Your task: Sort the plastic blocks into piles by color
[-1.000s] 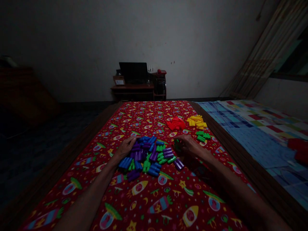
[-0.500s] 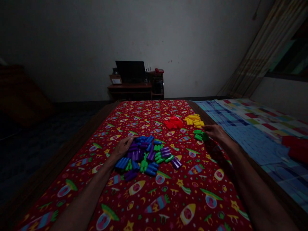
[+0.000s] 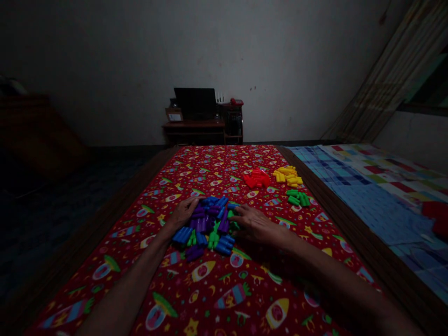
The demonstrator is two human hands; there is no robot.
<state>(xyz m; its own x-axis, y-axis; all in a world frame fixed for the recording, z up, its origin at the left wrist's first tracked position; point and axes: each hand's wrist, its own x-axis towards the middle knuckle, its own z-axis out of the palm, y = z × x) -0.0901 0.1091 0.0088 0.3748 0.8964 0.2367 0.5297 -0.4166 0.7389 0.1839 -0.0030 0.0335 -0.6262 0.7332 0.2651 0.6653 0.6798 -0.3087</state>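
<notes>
One blue-purple-green plastic block pile between left hand, right hand.
Grips: can't tell; wide red rocket-print cloth span to right edge.

Dim room, bare pale wall

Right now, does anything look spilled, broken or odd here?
Nothing stands out: no spill or breakage shows. The pile between the left hand and right hand is jumbled; the red group, yellow group and green group lie apart.
</notes>
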